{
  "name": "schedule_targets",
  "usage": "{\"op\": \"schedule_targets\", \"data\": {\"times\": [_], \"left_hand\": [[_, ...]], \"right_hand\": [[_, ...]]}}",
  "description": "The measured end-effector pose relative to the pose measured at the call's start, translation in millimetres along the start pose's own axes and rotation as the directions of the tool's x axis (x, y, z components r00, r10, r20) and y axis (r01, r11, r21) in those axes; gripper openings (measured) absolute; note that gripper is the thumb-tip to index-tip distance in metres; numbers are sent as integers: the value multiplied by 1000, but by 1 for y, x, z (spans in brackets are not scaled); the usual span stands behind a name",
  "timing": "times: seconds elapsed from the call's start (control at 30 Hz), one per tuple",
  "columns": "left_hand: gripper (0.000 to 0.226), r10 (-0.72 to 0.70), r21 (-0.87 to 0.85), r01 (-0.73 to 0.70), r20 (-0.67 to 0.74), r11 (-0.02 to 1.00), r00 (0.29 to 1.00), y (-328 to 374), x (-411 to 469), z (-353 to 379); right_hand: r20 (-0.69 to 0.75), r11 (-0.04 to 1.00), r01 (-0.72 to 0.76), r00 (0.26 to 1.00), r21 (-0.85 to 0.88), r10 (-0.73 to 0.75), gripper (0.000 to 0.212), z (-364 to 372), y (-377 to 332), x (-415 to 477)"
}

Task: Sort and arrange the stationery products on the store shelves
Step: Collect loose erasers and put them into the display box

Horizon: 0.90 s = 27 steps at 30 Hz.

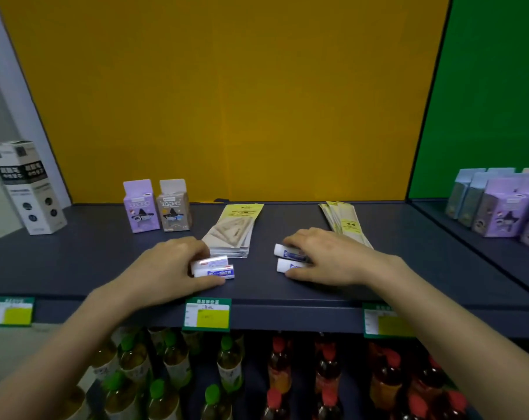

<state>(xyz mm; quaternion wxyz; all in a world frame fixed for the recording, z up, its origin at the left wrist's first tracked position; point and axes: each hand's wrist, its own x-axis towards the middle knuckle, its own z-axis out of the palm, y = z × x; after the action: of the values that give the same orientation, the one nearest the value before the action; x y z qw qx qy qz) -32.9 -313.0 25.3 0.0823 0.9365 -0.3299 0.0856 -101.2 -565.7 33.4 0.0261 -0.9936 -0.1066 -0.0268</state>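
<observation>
On the dark grey shelf (75,262) my left hand (169,265) is closed around two small white glue sticks (214,268) lying side by side. My right hand (326,256) rests on two more white glue sticks (287,259), fingers curled over them. Between and behind the hands lies a stack of packaged triangle rulers (236,228). A fanned stack of packaged straight rulers (345,222) lies behind my right hand.
Two small boxes, purple (140,207) and beige (173,207), stand at the back left, and tall white pen boxes (26,186) at far left. More purple boxes (505,204) fill the right shelf. Price tags (207,315) hang on the shelf edge above bottled drinks (226,368).
</observation>
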Motion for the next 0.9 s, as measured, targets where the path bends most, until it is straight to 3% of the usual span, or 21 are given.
{"op": "schedule_targets", "data": {"times": [0.07,0.2,0.33,0.4,0.5,0.63,0.9], "left_hand": [[47,34,-3,-34,-3,999,999,-1,1,6],[51,107,-19,-106,103,994,989,-3,7,3],[22,88,6,-92,224,996,971,3,13,0],[21,69,50,-85,259,995,963,9,16,1],[21,57,55,-73,241,996,969,9,18,5],[16,91,-72,-81,152,994,984,6,14,0],[22,264,-333,-234,46,913,963,45,34,-16]], "right_hand": [[20,1000,-19,1000,-17,20,48,0,-2,2],[37,994,-28,999,-102,32,44,3,-7,9],[76,989,-29,996,-144,40,39,0,-14,15],[84,989,-28,996,-146,40,35,1,-15,18],[58,993,-36,997,-114,43,31,6,-15,20],[24,998,-33,999,-47,34,30,7,-12,16],[-201,978,-48,976,203,89,21,-22,5,-30]]}}
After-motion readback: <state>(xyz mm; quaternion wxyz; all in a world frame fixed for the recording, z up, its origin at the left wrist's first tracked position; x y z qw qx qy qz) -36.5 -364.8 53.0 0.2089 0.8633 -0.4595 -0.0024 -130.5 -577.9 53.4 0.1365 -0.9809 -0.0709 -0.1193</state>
